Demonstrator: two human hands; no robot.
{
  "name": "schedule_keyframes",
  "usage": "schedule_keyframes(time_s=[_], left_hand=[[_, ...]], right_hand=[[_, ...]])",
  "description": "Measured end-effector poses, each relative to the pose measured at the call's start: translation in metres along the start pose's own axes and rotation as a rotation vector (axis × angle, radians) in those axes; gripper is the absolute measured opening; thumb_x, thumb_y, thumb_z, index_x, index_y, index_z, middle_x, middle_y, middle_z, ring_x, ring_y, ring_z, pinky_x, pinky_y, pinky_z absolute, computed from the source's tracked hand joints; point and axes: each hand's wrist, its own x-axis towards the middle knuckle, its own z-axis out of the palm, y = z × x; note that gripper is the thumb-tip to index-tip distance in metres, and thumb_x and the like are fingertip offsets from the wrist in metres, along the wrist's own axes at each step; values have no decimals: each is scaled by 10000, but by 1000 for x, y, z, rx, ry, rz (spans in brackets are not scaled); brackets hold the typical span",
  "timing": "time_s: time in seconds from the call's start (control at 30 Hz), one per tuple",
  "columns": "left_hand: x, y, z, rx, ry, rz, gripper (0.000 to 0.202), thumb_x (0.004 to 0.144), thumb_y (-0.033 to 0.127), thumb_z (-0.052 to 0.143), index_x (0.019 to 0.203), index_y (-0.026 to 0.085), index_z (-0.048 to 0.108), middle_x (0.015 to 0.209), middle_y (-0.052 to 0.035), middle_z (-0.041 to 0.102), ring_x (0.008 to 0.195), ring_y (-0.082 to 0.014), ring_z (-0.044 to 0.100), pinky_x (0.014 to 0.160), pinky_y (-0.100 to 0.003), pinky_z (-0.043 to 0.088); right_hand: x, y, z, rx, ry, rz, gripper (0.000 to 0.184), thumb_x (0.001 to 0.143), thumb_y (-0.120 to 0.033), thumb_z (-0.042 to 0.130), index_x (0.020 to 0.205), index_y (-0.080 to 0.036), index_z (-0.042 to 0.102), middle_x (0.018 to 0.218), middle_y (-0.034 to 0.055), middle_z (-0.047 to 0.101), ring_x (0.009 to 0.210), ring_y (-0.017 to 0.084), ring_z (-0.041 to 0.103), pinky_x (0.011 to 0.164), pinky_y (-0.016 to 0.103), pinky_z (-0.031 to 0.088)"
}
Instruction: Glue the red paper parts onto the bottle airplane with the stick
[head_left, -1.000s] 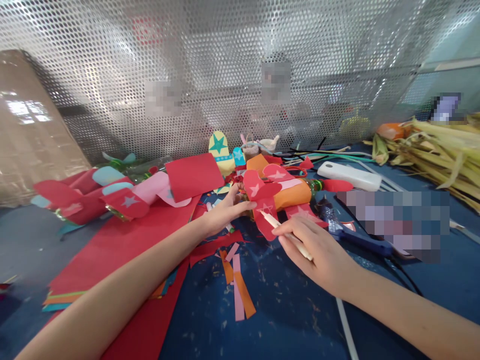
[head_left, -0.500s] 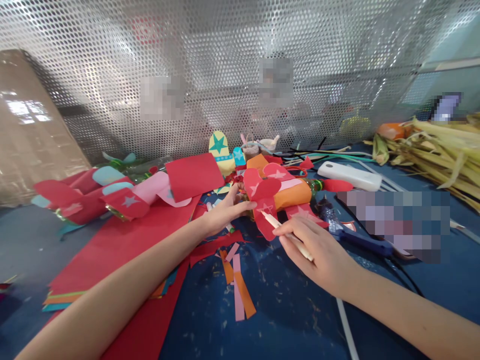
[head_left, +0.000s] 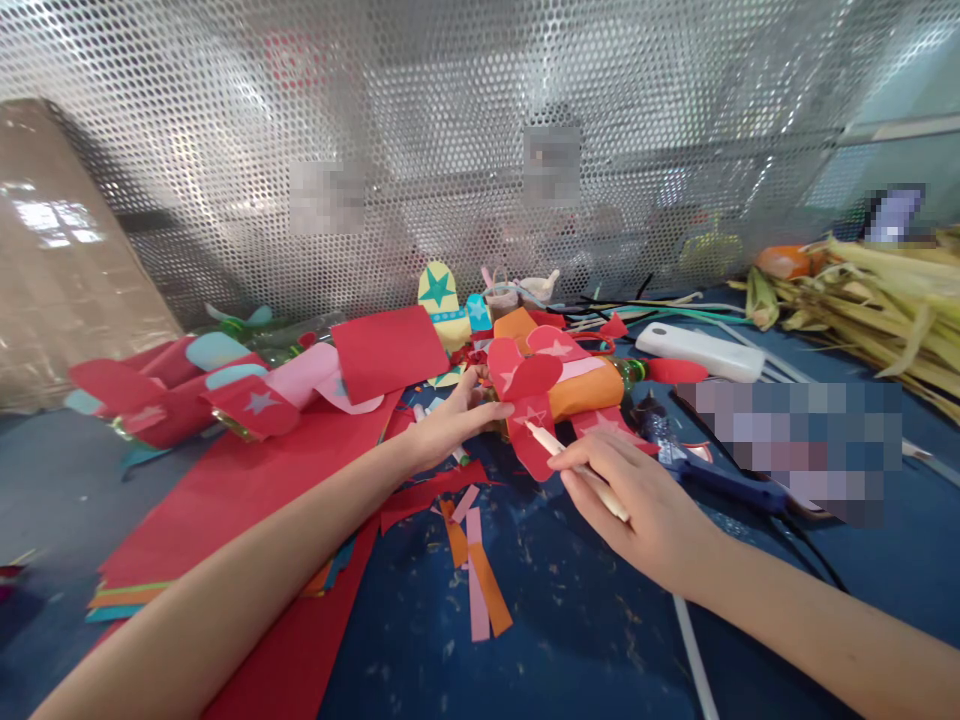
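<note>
A bottle craft wrapped in orange and pink paper point(head_left: 589, 392) lies in front of me, with red paper fins at its near end. My left hand point(head_left: 457, 412) grips that end, thumb against a red fin point(head_left: 534, 452); its other fingers are partly hidden behind. In my right hand point(head_left: 630, 495) is a white marker pen point(head_left: 553, 442), pinched between the fingers. The pen's tip rests on the same fin, at a star drawn in pale outline. Beyond the fins, the craft's green bottle neck point(head_left: 635, 371) carries a pointed red paper piece.
Red paper sheets point(head_left: 247, 500) lie at left beneath my forearm, near other paper-covered bottle crafts point(head_left: 157, 395). Paper strips point(head_left: 478, 590) lie in front. To the right are a blue glue gun point(head_left: 731, 485), a white power strip point(head_left: 697, 352) and dried husks point(head_left: 877, 310). A perforated metal screen point(head_left: 450, 130) stands behind.
The marker pen's tip has shifted slightly to the right on the star, my right hand moving with it. My left hand and the craft stay in place.
</note>
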Motion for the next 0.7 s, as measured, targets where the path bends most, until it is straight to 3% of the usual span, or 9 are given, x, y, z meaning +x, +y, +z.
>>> schedule_keyframes(time_s=[0.7], left_hand=[[-1,1,1,20,11,-3,589,678,324,743,1162,235,419,1096,-69,680,1076,-265,638,957,-437,461]], right_hand=[[-1,0,1,8,-7,-24,99,939,-135,423,917,-194,499,796,20,614,745,145,592,664,266,470]])
